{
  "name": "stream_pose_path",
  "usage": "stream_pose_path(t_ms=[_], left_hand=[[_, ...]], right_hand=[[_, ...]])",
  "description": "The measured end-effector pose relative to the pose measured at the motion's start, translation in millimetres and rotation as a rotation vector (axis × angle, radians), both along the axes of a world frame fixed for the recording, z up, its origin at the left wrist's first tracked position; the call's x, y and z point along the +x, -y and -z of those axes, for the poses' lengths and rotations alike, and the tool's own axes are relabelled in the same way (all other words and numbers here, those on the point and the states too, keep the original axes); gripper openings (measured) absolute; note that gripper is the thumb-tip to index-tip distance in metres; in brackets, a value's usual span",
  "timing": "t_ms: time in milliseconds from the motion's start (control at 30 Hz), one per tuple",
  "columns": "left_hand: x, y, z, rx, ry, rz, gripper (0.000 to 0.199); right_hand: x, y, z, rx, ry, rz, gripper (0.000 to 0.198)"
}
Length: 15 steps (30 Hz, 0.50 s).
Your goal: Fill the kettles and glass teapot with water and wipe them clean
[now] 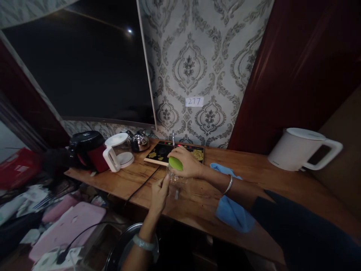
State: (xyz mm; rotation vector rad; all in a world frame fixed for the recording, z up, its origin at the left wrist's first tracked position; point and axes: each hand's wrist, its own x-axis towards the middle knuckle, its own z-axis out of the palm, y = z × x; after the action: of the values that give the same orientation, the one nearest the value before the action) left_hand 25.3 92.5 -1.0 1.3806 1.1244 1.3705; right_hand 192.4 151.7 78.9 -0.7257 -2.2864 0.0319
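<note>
In the head view, we see our right grip [188, 162] closed around a green piece [175, 163], fingers over its far side, right at the mouth of a clear glass vessel [177, 185]. The vessel sits on the wooden tabletop [201, 201], in front of the cooktop [159, 151]. Our left grip [159, 194] is at the vessel's left side, thumb raised near its rim; we cannot tell how firmly it holds the glass. A blue cloth [235, 215] lies partly under our right forearm. At the far right we have a white kettle [295, 150]. Left of the cooktop stand a steel kettle [140, 141], a white-lidded pot [116, 139] and a black-and-red appliance [93, 152]. A dark cable [141, 183] crosses the tabletop to the left of the vessel.
</note>
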Motion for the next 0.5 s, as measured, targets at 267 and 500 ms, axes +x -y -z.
stream_pose_path(t_ms=[267,500], left_hand=[[-0.7,-2.5,-1.3,-0.012,0.018,-0.022,0.063],[-3.8,-4.7,1.7,0.021,-0.002,-0.046,0.062]], right_hand=[[-0.4,5.0,1.0,0.017,-0.174,-0.006,0.042],[-4.3,3.9,16.5,-0.282,-1.121,0.028,0.039]])
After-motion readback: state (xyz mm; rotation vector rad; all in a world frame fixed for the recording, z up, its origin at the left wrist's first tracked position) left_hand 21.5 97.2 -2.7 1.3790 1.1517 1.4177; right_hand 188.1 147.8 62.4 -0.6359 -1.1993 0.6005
